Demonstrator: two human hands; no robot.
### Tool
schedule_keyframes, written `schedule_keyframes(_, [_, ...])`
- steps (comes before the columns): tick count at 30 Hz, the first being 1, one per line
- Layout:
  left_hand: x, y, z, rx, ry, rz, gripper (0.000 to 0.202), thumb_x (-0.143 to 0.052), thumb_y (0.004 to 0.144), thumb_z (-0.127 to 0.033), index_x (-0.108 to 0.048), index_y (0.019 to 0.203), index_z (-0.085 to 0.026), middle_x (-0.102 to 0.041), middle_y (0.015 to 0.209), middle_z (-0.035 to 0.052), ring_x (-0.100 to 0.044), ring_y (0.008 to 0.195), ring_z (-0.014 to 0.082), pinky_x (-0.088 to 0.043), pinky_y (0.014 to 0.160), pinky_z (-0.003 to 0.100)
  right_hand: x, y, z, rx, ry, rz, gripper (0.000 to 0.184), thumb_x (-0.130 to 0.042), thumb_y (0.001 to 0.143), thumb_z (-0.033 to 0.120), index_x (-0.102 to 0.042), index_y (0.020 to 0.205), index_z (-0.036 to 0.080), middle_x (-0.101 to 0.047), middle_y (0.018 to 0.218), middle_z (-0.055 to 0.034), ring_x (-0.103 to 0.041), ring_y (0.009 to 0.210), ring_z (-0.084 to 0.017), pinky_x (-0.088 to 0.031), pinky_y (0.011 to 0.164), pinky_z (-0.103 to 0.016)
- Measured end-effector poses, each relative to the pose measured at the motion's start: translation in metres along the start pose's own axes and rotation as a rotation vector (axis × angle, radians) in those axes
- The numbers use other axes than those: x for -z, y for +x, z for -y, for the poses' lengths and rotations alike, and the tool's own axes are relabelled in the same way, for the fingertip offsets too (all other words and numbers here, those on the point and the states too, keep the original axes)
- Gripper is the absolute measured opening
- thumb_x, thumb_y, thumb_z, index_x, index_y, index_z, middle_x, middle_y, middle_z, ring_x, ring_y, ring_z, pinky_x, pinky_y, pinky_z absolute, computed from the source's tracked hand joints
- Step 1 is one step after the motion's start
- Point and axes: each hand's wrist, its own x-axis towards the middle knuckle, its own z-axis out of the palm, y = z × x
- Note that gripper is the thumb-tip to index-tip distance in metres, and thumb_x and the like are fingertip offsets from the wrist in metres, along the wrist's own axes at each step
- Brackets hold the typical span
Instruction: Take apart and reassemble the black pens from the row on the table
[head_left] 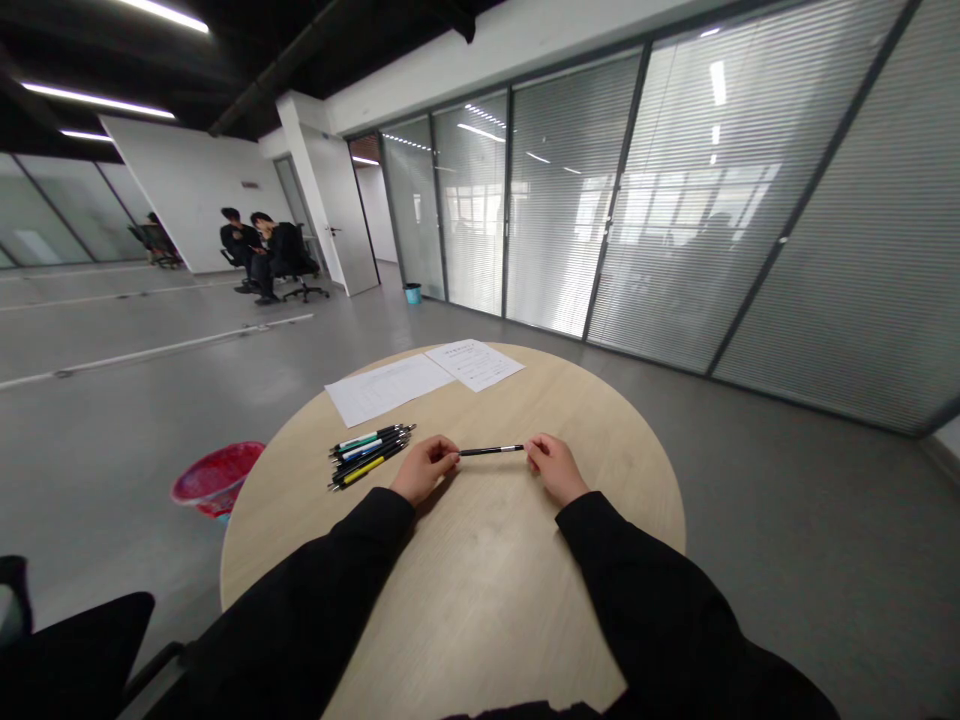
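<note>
This is an open-plan office. Beyond both the left hand (426, 470) and the right hand (556, 467) runs a wall of framed glass partitions (508, 200) fitted with venetian blinds (697, 230). 2 printed sheets (390, 388) lie just beyond the left hand. Far past that hand, leftward, 2 people (279, 248) sit near an open white door (341, 220), the nearer on a wheeled swivel chair (307, 268). Strip lights (97, 101) shine below the black ceiling (232, 45) there; farther left, what seems another seated person (154, 238) is too small to make out clearly.
</note>
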Motion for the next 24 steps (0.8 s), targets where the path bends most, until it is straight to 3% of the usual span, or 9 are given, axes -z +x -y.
schedule_keyframes(24, [0.0001,0.0001,-0.0005,0.011,-0.005,0.008,0.026,-0.070,0.073,-0.040,-0.060,0.078,-0.016,-0.062,0.063,-0.0011,-0.057,0.057,0.0134,-0.044,0.058,0.026,0.0000,-0.0014,0.0038,-0.011,-0.004,-0.005,0.030,-0.053,0.083,0.045,-0.056,0.067,0.020,-0.056,0.057,0.0008,-0.048,0.051,-0.013,-0.038,0.053,-0.025])
